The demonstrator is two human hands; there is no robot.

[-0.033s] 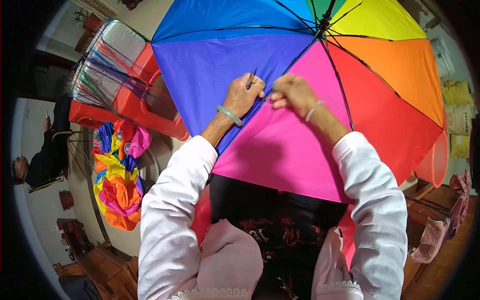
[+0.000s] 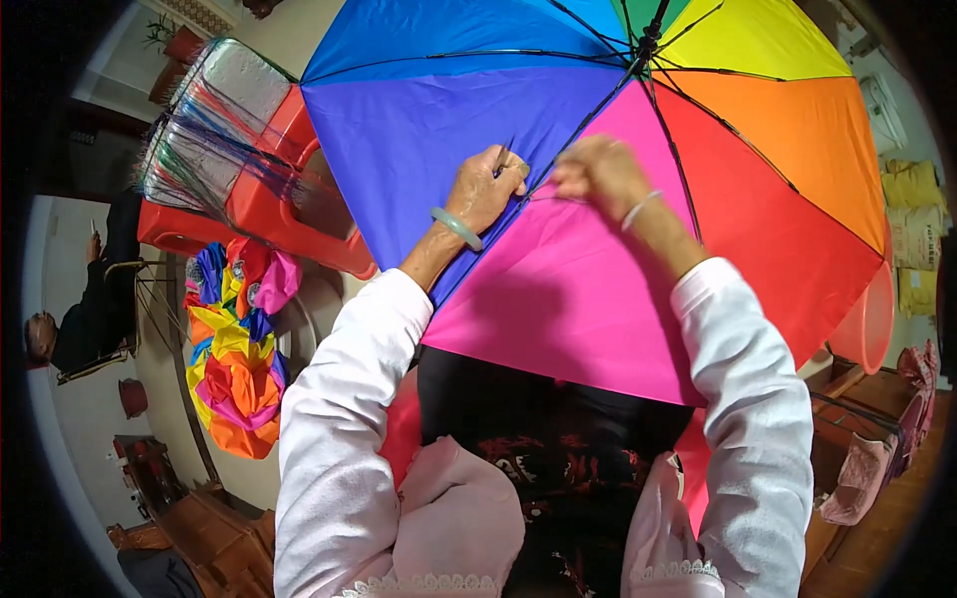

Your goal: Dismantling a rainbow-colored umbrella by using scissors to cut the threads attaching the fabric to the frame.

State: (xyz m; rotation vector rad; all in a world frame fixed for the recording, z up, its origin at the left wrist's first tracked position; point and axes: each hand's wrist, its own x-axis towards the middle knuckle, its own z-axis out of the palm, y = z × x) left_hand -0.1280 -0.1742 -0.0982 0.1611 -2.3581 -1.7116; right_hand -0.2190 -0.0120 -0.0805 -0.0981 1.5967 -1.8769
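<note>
A rainbow umbrella (image 2: 543, 289) is spread open before me, its inner side with the dark ribs facing up. Where the purple and pink panels meet, my left hand (image 2: 485, 189) pinches the seam along a rib. A small dark pointed piece (image 2: 510, 146), its kind unclear, sticks out between that hand's fingers. Just right of it, over the pink panel, my right hand (image 2: 605, 181) is closed with its fingertips together. Motion blurs those fingers, and a faint thread-like line shows near them. What they hold is too small to make out.
On the left, a red plastic stool (image 2: 264, 204) bears foam blocks (image 2: 234, 85) stuck with many coloured strands. Below it lies a heap of multicoloured fabric (image 2: 239, 369). A person (image 2: 95, 289) sits at the far left. Yellow sacks (image 2: 912, 234) and a pink basin (image 2: 865, 319) stand on the right.
My right hand has shifted a little to the right and up, away from the seam. The left hand keeps its place on the seam.
</note>
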